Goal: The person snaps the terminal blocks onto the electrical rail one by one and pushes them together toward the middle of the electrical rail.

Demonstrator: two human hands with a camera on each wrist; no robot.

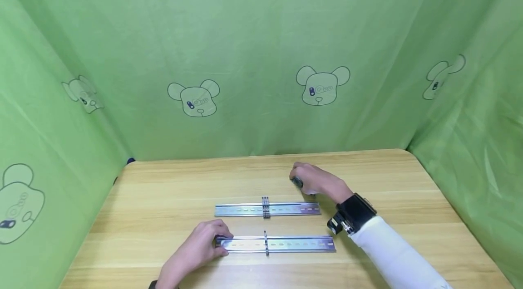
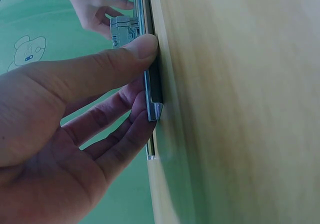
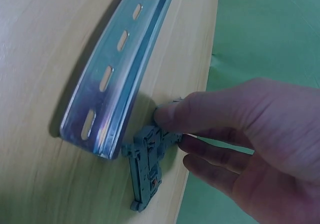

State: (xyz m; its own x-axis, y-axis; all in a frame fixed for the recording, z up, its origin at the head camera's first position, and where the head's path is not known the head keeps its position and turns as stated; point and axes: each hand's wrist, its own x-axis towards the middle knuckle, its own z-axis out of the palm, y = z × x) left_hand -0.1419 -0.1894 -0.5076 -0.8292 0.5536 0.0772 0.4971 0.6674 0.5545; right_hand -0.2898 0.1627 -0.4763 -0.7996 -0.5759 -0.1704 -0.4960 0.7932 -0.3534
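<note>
At centre frame, the left hand pinches the near rail's end while the right hand grips a grey terminal block beyond the far rail, green curtain behind.

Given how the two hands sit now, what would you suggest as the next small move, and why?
Probably carry the grey plastic terminal block, pinched by the right hand, over to the far slotted metal rail and hook it on. The block lies off the rail's end on the wooden table, each rail already carries blocks mid-length, and the left hand grips the near metal rail.
</note>
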